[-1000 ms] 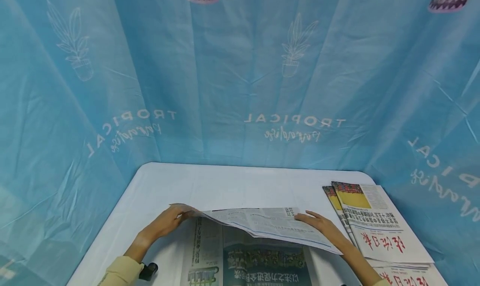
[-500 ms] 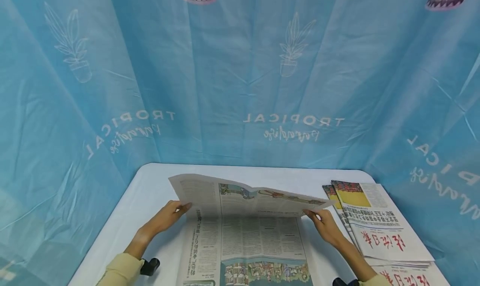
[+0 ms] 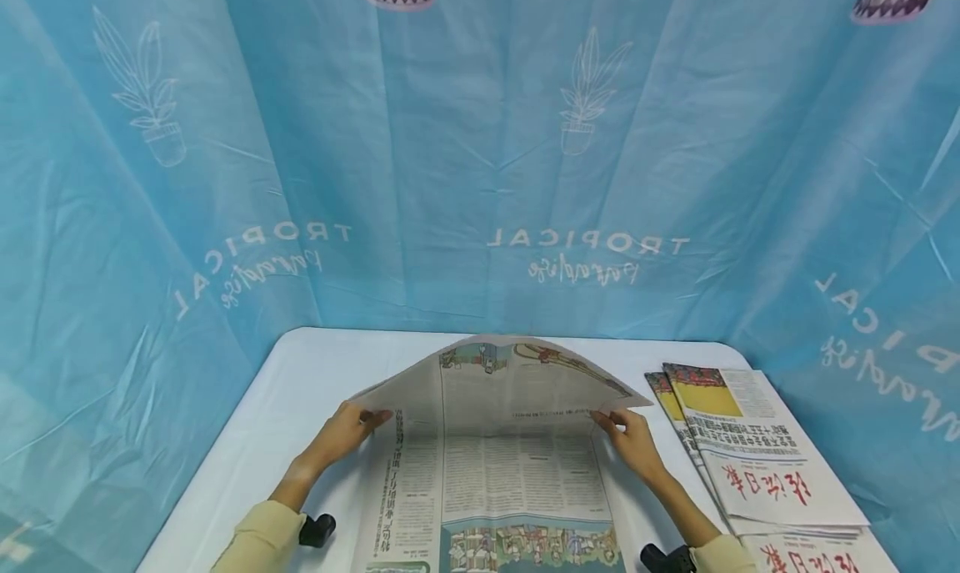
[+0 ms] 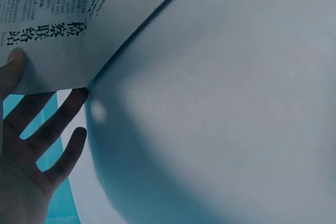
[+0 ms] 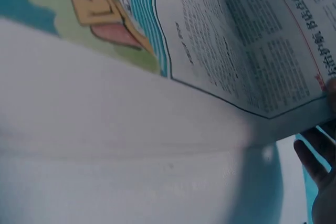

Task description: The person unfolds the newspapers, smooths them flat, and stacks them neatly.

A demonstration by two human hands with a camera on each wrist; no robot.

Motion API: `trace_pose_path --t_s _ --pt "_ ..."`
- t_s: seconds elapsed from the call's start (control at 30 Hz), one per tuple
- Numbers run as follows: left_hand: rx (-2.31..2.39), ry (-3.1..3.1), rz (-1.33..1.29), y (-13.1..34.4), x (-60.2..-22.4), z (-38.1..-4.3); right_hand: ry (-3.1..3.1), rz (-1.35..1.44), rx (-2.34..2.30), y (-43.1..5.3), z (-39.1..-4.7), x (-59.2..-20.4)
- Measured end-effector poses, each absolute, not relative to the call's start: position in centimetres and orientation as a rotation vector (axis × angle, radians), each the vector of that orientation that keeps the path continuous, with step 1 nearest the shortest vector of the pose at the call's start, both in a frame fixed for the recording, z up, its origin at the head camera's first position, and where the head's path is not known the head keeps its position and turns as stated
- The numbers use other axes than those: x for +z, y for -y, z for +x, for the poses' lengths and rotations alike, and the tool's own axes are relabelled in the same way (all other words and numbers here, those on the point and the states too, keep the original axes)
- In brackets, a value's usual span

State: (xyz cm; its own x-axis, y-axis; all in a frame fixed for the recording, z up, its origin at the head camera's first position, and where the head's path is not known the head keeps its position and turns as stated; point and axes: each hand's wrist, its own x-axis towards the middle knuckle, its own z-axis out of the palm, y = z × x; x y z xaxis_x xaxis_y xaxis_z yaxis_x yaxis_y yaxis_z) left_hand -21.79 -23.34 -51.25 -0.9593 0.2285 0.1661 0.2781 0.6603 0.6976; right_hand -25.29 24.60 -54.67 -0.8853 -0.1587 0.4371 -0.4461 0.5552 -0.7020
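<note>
Newspaper (image 3: 525,477) between both hands (image 3: 342,433) (image 3: 632,444), apparently pinched.

We see the open newspaper (image 3: 491,464) cut off by the head view's lower edge, its fine print (image 3: 525,481) too small for us to read there, left hand (image 4: 23,156) cropped in its wrist view, right hand (image 5: 323,182) mostly outside its own

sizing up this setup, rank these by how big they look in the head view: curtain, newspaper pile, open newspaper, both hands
1. Curtain
2. Open newspaper
3. Newspaper pile
4. Left hand, right hand: alike, unranked
</note>
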Motion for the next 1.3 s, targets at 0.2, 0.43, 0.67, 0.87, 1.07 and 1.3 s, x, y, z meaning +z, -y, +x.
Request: trace_pose_path --t_s 0.2,0.43,0.67,0.87,1.07,1.3 --pt "-1.178 2.883 -0.234 22.9 -51.4 -22.7 2.549 0.36 1.292 -23.8 -25.4 -54.9" --pt "-1.168 2.88 -0.134 22.5 -51.9 -23.0 2.669 0.226 1.253 -23.5 -25.2 -55.4" --pt "-1.106 2.923 -0.08 22.3 -52.2 -23.1 2.717 0.211 1.127 -23.6 -25.0 -55.7" --pt "-1.055 2.928 -0.043 21.9 -52.5 -23.3 2.77 0.156 1.118 -23.8 -24.8 -55.8" --pt "-0.974 2.943 -0.02 21.3 -52.7 -23.4 2.791 0.089 1.044 -24.3 -24.2 -55.7" --pt "-0.906 2.99 0.091 21.3 -52.4 -23.1 2.785 0.059 0.96 -23.8 -23.9 -55.6"
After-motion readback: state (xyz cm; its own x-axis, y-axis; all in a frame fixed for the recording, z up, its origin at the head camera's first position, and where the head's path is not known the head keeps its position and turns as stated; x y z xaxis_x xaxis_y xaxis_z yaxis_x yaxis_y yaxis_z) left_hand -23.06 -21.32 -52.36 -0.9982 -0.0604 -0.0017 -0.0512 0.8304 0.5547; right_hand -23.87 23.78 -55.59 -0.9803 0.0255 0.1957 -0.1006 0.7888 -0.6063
